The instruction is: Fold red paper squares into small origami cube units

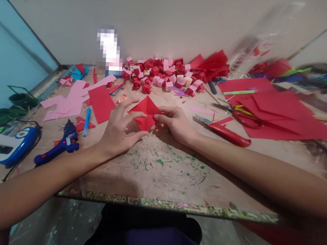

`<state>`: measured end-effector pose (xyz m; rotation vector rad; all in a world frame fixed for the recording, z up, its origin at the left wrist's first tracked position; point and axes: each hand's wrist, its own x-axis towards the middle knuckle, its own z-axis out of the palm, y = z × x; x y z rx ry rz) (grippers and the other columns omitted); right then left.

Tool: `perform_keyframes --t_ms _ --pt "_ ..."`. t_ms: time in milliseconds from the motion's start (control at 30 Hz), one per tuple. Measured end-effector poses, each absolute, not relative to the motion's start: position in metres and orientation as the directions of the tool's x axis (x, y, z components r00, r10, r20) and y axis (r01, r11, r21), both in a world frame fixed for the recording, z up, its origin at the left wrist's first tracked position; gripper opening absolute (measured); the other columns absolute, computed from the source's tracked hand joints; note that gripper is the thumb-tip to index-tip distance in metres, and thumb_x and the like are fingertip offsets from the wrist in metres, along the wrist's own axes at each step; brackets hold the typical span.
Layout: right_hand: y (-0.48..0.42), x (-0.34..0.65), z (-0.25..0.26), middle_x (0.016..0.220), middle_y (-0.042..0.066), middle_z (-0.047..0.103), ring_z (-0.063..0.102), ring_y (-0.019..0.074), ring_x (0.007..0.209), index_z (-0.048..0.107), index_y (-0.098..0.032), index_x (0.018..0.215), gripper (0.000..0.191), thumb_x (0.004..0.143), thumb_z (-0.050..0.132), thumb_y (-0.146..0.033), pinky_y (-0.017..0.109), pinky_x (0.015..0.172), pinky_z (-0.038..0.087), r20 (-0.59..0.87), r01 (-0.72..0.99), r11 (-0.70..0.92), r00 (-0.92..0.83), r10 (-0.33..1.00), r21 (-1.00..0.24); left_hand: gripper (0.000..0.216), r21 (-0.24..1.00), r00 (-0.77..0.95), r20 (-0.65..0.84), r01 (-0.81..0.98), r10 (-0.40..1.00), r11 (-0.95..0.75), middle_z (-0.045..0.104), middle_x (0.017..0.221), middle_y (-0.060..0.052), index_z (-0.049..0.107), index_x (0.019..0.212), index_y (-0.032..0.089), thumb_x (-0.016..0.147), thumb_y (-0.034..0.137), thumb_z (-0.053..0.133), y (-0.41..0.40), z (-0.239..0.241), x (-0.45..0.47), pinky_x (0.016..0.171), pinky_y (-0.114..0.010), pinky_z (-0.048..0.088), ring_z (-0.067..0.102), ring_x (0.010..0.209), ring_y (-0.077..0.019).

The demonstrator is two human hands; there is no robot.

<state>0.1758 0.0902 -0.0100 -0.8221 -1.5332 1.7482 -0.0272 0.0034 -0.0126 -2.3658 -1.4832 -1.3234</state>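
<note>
A piece of red paper (147, 107) with creases across it is held up over the middle of the table, one corner pointing away from me. My right hand (176, 124) pinches its right side, thumb on top and fingers beneath. At the paper's left edge is my left hand (123, 126), its thumb and fingers curved apart, with fingertips at or very near the sheet; whether they press on it is unclear. A flat red paper rectangle (101, 104) lies just beyond my left hand.
Small pink and red paper cubes (155, 76) are heaped at the back. To the left lie a blue glue gun (61, 142), a blue marker (87, 122) and pink paper (68, 102). On the right are a red-handled knife (228, 134), scissors (247, 117) and red sheets (285, 107).
</note>
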Motion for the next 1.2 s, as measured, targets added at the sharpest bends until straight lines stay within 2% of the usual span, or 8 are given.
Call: perform_keyframes --t_ms 167,367,567,667,800,967,1100,1200 --pt "0.0897 0.1768 -0.0100 0.072 0.005 0.076 0.069 0.0161 0.062 0.078 -0.014 0.098 0.016 0.086 0.074 -0.023 0.029 0.061 0.052 -0.012 -0.076 -0.070 -0.592 0.806 -0.995 0.038 0.337 0.188 0.605 0.821 0.774 -0.462 0.052 0.157 -0.013 0.070 0.108 0.025 0.082 0.045 0.089 0.0046 -0.0169 -0.0271 0.119 -0.062 0.038 0.050 0.144 -0.0375" --pt "0.0892 0.1780 -0.0091 0.079 0.005 0.078 0.072 0.0174 0.071 0.077 -0.016 0.097 0.013 0.088 0.075 -0.025 0.031 0.070 0.053 0.001 -0.044 -0.036 -0.644 0.765 -0.998 0.028 0.286 0.201 0.548 0.867 0.812 -0.408 0.054 0.156 -0.014 0.068 0.101 0.024 0.086 0.039 0.085 0.0073 -0.0189 -0.0288 0.121 -0.063 0.035 0.046 0.147 -0.0392" --pt "0.0898 0.1786 -0.0100 0.078 0.006 0.078 0.071 0.0171 0.071 0.076 -0.015 0.100 0.016 0.091 0.073 -0.028 0.031 0.070 0.052 -0.023 -0.023 -0.051 -0.659 0.751 -0.998 0.038 0.284 0.162 0.559 0.884 0.814 -0.371 0.051 0.158 -0.016 0.070 0.102 0.023 0.079 0.045 0.091 0.0074 -0.0162 -0.0291 0.118 -0.064 0.037 0.050 0.144 -0.0408" --pt "0.0899 0.1791 -0.0089 0.078 0.006 0.078 0.071 0.0174 0.072 0.076 -0.015 0.097 0.014 0.092 0.073 -0.027 0.031 0.070 0.052 -0.009 -0.017 -0.027 -0.662 0.750 -0.999 0.032 0.246 0.186 0.581 0.888 0.792 -0.389 0.053 0.157 -0.015 0.070 0.098 0.023 0.081 0.043 0.090 0.0063 -0.0151 -0.0288 0.118 -0.063 0.037 0.049 0.145 -0.0409" --pt "0.0902 0.1797 -0.0079 0.082 0.007 0.078 0.072 0.0193 0.074 0.077 -0.015 0.098 0.015 0.091 0.074 -0.028 0.033 0.071 0.053 0.007 0.000 0.009 -0.672 0.741 -1.000 0.025 0.197 0.208 0.576 0.904 0.791 -0.381 0.060 0.150 -0.014 0.069 0.095 0.023 0.085 0.039 0.086 0.0063 -0.0162 -0.0284 0.118 -0.062 0.037 0.051 0.144 -0.0404" --pt "0.0891 0.1790 -0.0098 0.083 0.007 0.079 0.073 0.0197 0.076 0.077 -0.017 0.104 0.016 0.093 0.073 -0.029 0.034 0.071 0.053 -0.002 -0.003 -0.005 -0.666 0.746 -1.000 0.023 0.191 0.212 0.552 0.909 0.806 -0.370 0.065 0.143 -0.015 0.067 0.096 0.024 0.089 0.040 0.080 0.0079 -0.0198 -0.0302 0.114 -0.060 0.040 0.056 0.137 -0.0397" --pt "0.0886 0.1777 -0.0105 0.087 0.007 0.078 0.071 0.0198 0.075 0.078 -0.018 0.107 0.025 0.090 0.080 -0.037 0.034 0.067 0.053 -0.028 -0.013 -0.047 -0.624 0.781 -0.999 0.018 0.248 0.188 0.550 0.894 0.814 -0.374 0.069 0.133 -0.012 0.065 0.097 0.024 0.092 0.037 0.077 0.0081 -0.0190 -0.0308 0.109 -0.054 0.043 0.060 0.131 -0.0373" --pt "0.0895 0.1783 -0.0096 0.089 0.007 0.078 0.070 0.0186 0.074 0.079 -0.019 0.105 0.033 0.090 0.081 -0.049 0.032 0.064 0.053 0.001 -0.046 -0.037 -0.633 0.774 -0.998 0.013 0.337 0.153 0.523 0.866 0.839 -0.368 0.073 0.114 -0.008 0.063 0.094 0.024 0.096 0.035 0.070 0.0078 -0.0146 -0.0296 0.097 -0.046 0.046 0.066 0.113 -0.0322"
